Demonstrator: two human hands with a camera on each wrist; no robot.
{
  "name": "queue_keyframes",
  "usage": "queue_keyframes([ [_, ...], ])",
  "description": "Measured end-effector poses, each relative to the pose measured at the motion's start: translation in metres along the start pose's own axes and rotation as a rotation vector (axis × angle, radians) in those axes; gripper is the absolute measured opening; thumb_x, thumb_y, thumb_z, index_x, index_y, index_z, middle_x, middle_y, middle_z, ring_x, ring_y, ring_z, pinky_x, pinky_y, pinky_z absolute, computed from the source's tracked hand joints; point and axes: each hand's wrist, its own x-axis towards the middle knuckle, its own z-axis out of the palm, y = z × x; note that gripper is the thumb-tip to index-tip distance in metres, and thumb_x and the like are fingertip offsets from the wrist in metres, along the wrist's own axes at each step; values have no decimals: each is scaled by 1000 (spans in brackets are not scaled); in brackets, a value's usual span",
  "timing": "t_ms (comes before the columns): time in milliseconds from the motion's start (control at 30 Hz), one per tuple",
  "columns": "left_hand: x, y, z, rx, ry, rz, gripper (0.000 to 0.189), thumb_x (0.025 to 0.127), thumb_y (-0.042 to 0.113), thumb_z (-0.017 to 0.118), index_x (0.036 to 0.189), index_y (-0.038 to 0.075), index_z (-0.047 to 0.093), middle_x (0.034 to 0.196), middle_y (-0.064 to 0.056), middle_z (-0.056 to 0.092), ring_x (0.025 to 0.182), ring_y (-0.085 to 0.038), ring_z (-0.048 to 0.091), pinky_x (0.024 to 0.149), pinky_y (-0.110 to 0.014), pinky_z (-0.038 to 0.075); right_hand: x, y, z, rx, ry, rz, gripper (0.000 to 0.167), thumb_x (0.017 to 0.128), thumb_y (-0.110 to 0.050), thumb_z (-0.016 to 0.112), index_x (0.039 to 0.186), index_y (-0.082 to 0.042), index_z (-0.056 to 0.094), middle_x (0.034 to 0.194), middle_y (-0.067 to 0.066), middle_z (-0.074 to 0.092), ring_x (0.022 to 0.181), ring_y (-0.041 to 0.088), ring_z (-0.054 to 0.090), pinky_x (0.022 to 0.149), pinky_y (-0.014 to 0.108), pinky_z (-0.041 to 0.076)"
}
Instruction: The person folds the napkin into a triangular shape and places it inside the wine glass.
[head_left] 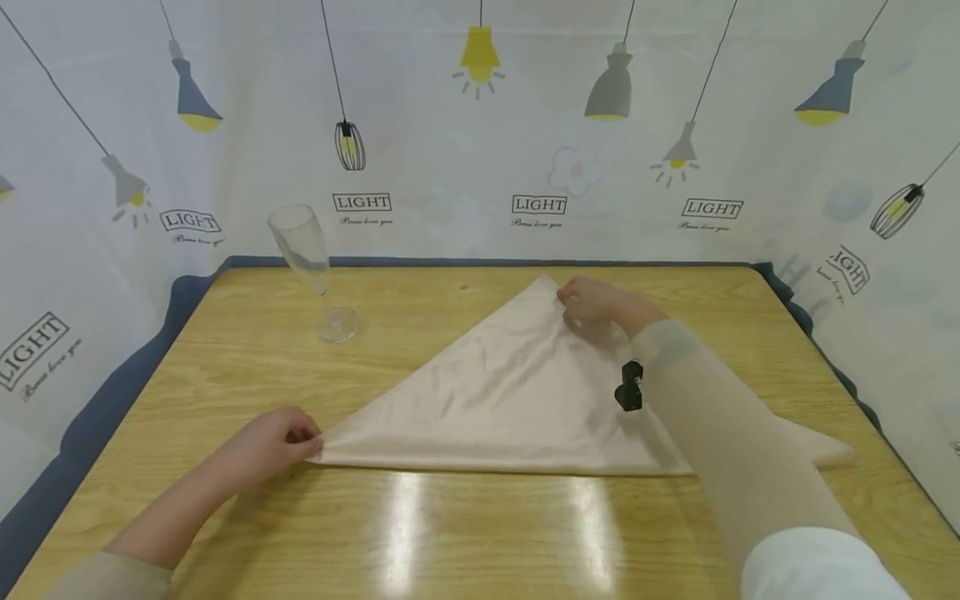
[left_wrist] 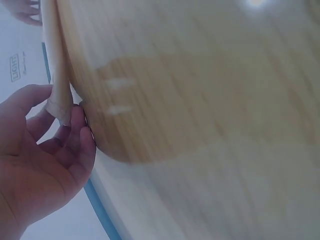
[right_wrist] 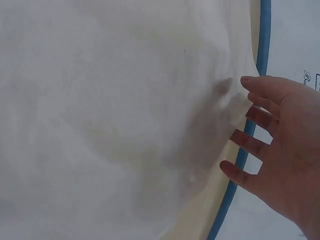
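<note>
A pale pink satin napkin (head_left: 510,392), folded into a triangle, lies on the table with its long edge toward the person. At its left corner my left hand (head_left: 273,446) pinches the cloth between thumb and fingers. In the left wrist view, the rolled-looking corner (left_wrist: 61,102) sits in the grip of the left hand (left_wrist: 50,155). My right hand (head_left: 596,302) is at the far point of the triangle. Seen from the right wrist, the right hand (right_wrist: 275,135) has its fingers spread and slightly bent, the thumb tip right at the cloth's edge.
A clear champagne flute (head_left: 303,258) stands at the back left of the wooden table (head_left: 420,533). Behind and beside the table hangs a white curtain (head_left: 450,167) printed with lamps. A black clip-like piece (head_left: 630,387) is attached at the right wrist.
</note>
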Motion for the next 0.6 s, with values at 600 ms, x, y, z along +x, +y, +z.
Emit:
queue_keyframes([
  [600, -3, -3, -2, -37, -12, -57, 18, 88, 22, 73, 91, 5, 69, 87, 1, 64, 81, -16, 58, 71, -36, 48, -101, 24, -30, 100, -70, 88, 47, 102, -22, 49, 140, 6, 45, 139, 30, 45, 126, 48, 42, 100, 58, 38],
])
